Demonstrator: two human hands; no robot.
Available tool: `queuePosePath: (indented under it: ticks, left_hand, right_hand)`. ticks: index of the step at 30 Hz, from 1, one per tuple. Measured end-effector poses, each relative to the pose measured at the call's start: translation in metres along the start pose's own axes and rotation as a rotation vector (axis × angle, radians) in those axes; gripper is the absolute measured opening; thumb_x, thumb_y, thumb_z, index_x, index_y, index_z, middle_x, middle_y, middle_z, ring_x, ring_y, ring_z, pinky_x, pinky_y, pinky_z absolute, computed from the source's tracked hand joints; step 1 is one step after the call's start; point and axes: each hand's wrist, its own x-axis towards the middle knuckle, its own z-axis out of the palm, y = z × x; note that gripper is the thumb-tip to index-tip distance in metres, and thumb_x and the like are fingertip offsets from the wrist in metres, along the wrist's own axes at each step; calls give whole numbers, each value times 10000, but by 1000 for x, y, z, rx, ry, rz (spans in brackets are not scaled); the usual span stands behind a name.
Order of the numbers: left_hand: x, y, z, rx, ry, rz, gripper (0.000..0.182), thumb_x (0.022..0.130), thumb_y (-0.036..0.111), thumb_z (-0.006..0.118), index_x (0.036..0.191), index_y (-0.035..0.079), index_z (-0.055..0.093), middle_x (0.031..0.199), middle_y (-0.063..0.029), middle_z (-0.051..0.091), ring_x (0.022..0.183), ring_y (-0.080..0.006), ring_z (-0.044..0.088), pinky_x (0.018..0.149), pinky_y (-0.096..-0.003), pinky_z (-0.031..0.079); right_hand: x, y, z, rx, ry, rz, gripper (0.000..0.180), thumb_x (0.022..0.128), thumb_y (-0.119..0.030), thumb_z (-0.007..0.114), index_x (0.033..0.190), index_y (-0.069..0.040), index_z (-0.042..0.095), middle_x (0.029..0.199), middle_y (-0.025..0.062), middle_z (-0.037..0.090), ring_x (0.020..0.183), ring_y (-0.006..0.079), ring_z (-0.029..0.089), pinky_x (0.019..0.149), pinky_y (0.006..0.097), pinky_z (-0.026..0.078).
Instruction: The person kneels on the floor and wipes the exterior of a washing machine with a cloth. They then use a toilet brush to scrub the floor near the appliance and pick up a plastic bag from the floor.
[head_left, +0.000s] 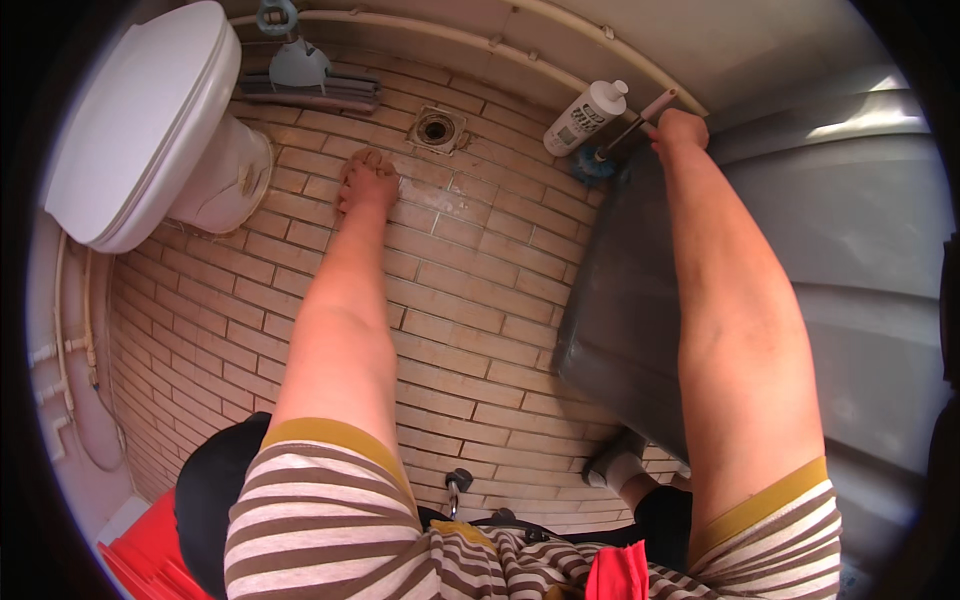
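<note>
My left hand (370, 186) is pressed to the tiled floor, its fingers curled over a brown rag or sponge (366, 155) that is mostly hidden under them. Pale wet-looking residue (442, 196) lies on the tiles just right of it. A square floor drain (436, 130) is set in the floor beyond that hand. My right hand (682, 131) is at the far corner of a large grey plastic container (630, 285), beside the pink handle of a blue-bristled brush (596, 163). Its fingers are turned away, so its grip is hidden.
A white toilet (150, 127) with a cracked, stained base stands at the left. Near the wall are a squeeze mop (300, 71) and a white bottle (585, 118) bearing writing. Pipes run along the walls. A red plastic object (154, 551) is at lower left.
</note>
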Motion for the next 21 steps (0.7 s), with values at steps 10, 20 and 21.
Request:
queuePosePath:
  ticks: [10, 20, 21]
  left_hand:
    - [-54, 112, 115, 402, -244, 493, 834, 928, 251, 685, 1646, 214, 262, 1687, -67, 296, 1560, -425, 226, 1212, -642, 280]
    - [-156, 66, 133, 543, -375, 992, 654, 961, 205, 614, 1585, 269, 432, 1698, -31, 288, 1585, -400, 183, 1148, -806, 222]
    - [-153, 58, 128, 579, -372, 982, 629, 970, 214, 605, 1576, 274, 448, 1700, -35, 288, 1588, -399, 177, 1142, -807, 225]
  right_hand:
    - [15, -19, 5, 267, -61, 73, 379, 1008, -333, 676, 1147, 13, 742, 971, 161, 776, 667, 224, 764, 556, 365, 637]
    - [55, 9, 18, 666, -552, 75, 497, 1068, -306, 606, 1489, -108, 431, 1385, 148, 510, 1204, 344, 661, 963, 514, 580]
    - [58, 11, 19, 650, -595, 57, 482, 1071, -303, 602, 1480, -108, 437, 1399, 145, 500, 1212, 344, 658, 983, 519, 562]
